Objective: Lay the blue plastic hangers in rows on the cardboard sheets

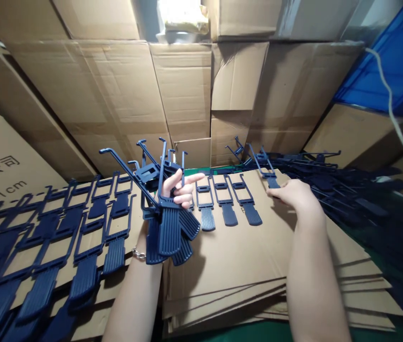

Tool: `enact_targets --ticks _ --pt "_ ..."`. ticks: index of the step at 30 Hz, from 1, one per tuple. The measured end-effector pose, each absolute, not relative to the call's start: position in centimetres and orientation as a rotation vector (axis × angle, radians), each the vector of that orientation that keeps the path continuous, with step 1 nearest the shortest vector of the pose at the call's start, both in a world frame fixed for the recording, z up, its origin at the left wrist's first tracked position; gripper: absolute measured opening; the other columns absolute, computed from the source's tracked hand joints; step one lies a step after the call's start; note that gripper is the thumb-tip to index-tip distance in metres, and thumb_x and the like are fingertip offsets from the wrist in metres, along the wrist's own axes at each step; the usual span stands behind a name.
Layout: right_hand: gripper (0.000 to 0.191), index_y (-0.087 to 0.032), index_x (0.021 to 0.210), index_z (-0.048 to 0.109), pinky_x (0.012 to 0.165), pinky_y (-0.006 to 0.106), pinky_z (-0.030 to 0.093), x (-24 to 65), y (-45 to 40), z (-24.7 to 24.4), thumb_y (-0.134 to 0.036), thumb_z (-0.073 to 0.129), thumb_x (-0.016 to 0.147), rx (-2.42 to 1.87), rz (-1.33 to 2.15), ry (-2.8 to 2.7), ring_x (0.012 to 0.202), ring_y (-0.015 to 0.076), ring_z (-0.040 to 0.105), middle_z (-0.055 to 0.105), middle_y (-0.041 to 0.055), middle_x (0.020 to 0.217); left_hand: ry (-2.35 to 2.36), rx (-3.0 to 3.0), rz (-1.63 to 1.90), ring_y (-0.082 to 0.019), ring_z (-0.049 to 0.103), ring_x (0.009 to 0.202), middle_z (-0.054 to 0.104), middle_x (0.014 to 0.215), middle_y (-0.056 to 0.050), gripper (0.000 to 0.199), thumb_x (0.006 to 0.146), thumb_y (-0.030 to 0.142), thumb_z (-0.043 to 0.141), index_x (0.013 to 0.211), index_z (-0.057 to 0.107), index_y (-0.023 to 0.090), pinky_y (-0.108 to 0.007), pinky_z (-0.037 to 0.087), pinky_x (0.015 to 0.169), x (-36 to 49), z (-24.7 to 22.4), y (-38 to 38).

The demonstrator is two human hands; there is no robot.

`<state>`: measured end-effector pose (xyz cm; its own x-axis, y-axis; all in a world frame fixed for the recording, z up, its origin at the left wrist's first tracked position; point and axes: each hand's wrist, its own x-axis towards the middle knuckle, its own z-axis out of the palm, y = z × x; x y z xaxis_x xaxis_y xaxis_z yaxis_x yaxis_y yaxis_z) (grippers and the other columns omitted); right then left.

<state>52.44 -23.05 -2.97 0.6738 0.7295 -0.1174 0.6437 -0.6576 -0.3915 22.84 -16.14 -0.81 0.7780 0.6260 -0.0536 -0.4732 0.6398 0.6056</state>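
My left hand (182,189) holds a bunch of several dark blue plastic frames (169,232), each with a ribbed paddle end and two hooked prongs. The prongs point up and the paddles hang below the fingers. On the right, my right hand (290,192) pinches one more such blue plastic frame (271,180) by its paddle, its prongs tilted up and away, over the top cardboard sheet (237,256). Between my hands a short row of the same frames lies flat on that sheet, among them a flat blue frame (253,213).
More blue frames (87,275) lie in rows on cardboard at the left. A tangled heap of frames (340,185) spreads at the right. Stacked cardboard boxes (183,90) wall off the back. A white cable (389,104) hangs by a blue bin (397,61).
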Motion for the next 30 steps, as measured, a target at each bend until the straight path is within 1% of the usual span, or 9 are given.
enact_targets --ticks 3,7,9,12,14,17,22,27,30 --pt "0.025 -0.012 0.063 0.065 0.058 0.025 0.047 53.2 -22.1 -4.5 -0.036 0.064 0.068 -2.682 0.621 -1.039 0.061 0.0181 0.063 0.065 0.0092 0.062 0.241 0.572 0.688 -0.003 0.042 0.033 0.035 0.046 0.008 0.040 0.094 0.031 0.037 0.108 0.056 0.000 -0.013 0.041 0.038 22.9 -0.6 -16.6" --pt "0.018 -0.011 0.077 0.069 0.055 0.024 0.047 53.4 -21.3 -6.3 -0.027 0.063 0.069 -2.748 0.726 -1.110 0.062 0.0171 0.064 0.068 0.0094 0.070 0.249 0.573 0.676 -0.003 0.044 0.035 0.036 0.047 0.007 0.034 0.092 0.027 0.041 0.108 0.056 0.001 -0.012 0.041 0.039 23.2 -0.5 -16.9" --pt "0.030 -0.013 0.093 0.068 0.057 0.024 0.048 53.6 -21.2 -7.0 -0.030 0.064 0.069 -2.705 0.658 -1.129 0.069 0.0178 0.065 0.070 0.0103 0.085 0.254 0.583 0.663 -0.003 0.043 0.034 0.036 0.047 0.007 0.034 0.092 0.026 0.040 0.108 0.056 0.002 -0.012 0.040 0.037 23.3 -0.5 -16.8" --pt "0.054 -0.017 0.117 0.059 0.064 0.024 0.050 53.6 -21.0 -7.5 -0.033 0.067 0.066 -2.622 0.552 -1.213 0.088 0.0188 0.064 0.063 0.0093 0.113 0.258 0.587 0.670 -0.003 0.042 0.034 0.036 0.048 0.007 0.034 0.092 0.026 0.039 0.111 0.055 0.003 -0.013 0.040 0.037 23.4 -0.5 -16.7" --pt "0.065 -0.015 0.125 0.053 0.069 0.024 0.050 53.5 -20.9 -7.4 -0.028 0.069 0.063 -2.617 0.550 -1.272 0.096 0.0201 0.062 0.059 0.0105 0.120 0.264 0.570 0.691 -0.003 0.042 0.034 0.037 0.049 0.007 0.034 0.092 0.026 0.039 0.114 0.054 0.003 -0.013 0.041 0.038 23.3 -0.4 -16.8" --pt "0.071 -0.013 0.128 0.050 0.073 0.025 0.049 53.3 -20.8 -7.1 -0.020 0.070 0.060 -2.630 0.575 -1.309 0.096 0.0209 0.062 0.060 0.0125 0.118 0.289 0.539 0.731 -0.002 0.041 0.034 0.038 0.050 0.007 0.033 0.091 0.022 0.041 0.117 0.053 0.006 -0.012 0.041 0.039 23.3 -0.3 -17.0" --pt "0.072 -0.015 0.127 0.052 0.071 0.025 0.049 53.6 -21.1 -7.2 -0.015 0.069 0.057 -2.631 0.612 -1.321 0.087 0.0198 0.064 0.066 0.0090 0.105 0.277 0.559 0.731 -0.003 0.042 0.036 0.037 0.050 0.008 0.033 0.088 0.020 0.046 0.116 0.053 0.006 -0.012 0.043 0.040 23.2 -0.5 -16.9" --pt "0.057 -0.016 0.114 0.062 0.066 0.028 0.050 53.9 -21.6 -6.8 -0.013 0.065 0.057 -2.645 0.575 -1.311 0.084 0.0227 0.065 0.068 0.0102 0.098 0.233 0.633 0.690 -0.002 0.044 0.036 0.038 0.050 0.008 0.029 0.086 0.021 0.051 0.109 0.056 0.003 -0.013 0.044 0.041 23.0 -0.8 -16.5" --pt "0.055 -0.017 0.115 0.062 0.072 0.030 0.050 53.2 -21.9 -5.9 -0.011 0.061 0.061 -2.637 0.527 -1.337 0.094 0.0252 0.063 0.066 0.0127 0.105 0.232 0.647 0.698 -0.002 0.045 0.037 0.040 0.051 0.007 0.029 0.086 0.020 0.051 0.108 0.056 0.002 -0.013 0.045 0.042 23.0 -1.0 -16.2"
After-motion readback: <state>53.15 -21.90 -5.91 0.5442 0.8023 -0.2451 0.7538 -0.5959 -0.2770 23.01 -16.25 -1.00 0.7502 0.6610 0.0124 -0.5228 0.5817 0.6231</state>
